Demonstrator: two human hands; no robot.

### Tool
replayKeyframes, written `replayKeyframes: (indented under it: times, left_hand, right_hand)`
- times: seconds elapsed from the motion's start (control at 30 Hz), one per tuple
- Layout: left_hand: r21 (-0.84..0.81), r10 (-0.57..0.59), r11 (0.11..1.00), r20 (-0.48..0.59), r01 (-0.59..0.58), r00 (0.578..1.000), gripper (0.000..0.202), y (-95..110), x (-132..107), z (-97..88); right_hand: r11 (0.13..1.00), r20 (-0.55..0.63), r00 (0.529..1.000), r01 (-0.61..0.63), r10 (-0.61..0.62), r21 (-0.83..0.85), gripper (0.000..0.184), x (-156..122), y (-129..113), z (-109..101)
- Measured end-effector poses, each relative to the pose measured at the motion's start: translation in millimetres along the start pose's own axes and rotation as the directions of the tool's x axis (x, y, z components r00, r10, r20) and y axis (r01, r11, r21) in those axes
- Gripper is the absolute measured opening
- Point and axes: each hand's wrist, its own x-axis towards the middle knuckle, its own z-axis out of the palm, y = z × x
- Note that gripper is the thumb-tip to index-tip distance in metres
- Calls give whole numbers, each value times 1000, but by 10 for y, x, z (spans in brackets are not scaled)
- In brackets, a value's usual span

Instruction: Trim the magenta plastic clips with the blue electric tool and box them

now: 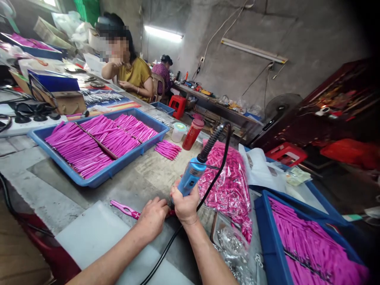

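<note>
My right hand point(186, 200) is wrapped round a blue electric screwdriver point(191, 176), tilted with its black coiled cord end up and its tip down, hidden by my fingers. Close beside it my left hand point(152, 217) presses a slim pink piece point(124, 209) against the table. That piece has a long slot and a small metal end sticking out on the left; a darker red part shows between my hands. Right of the screwdriver lies a clear bag point(227, 182) full of pink pieces. A small bundle of pink pieces point(168, 149) rests farther back.
A blue tray point(103, 176) of pink pieces stands left; another blue tray point(264, 237) is at the right. A red bottle point(192, 133) and a clear tub point(178, 132) stand behind. Bagged metal parts point(234, 241) lie near my right forearm. A co-worker point(135, 75) sits across the table.
</note>
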Motion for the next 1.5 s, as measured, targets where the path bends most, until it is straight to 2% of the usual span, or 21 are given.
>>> replayKeyframes:
  times: [0.17,0.3,0.47,0.57,0.7,0.83,1.13,1.33,1.5]
  left_hand:
    - [33,22,999,-57,-20,998,23,-18,-7,26]
    - [20,9,1000,-84,-7,996,22,-40,14,34]
    - [-37,-16,999,-148,11,989,26,-95,40,25]
    - [-42,-11,999,-161,4,987,26,-103,21,18]
    - [47,34,999,-131,-28,991,25,-74,-11,29]
    - [119,58,992,-122,-43,991,24,-57,-11,48]
    - [163,140,980,-153,-114,978,26,-88,9,76]
    - [144,65,988,-81,-53,995,27,-33,12,5]
    - [111,67,992,-40,-62,997,29,-29,20,-15]
  right_hand:
    - [974,-186,982,5,38,225,40,26,-236,-117]
    - [962,-288,957,44,37,270,40,44,-342,-248]
    - [957,-338,940,51,51,285,41,22,-289,-400]
    - [958,-358,932,55,51,281,41,-4,-253,-468]
    - [955,-363,930,52,60,291,40,-32,-235,-514]
    - [952,-373,925,49,71,302,41,-41,-227,-527]
    - [949,-389,917,43,86,312,44,-43,-209,-539]
    - [941,-395,910,15,127,337,43,-55,-183,-548]
    - [941,-391,911,11,130,339,41,-58,-183,-548]
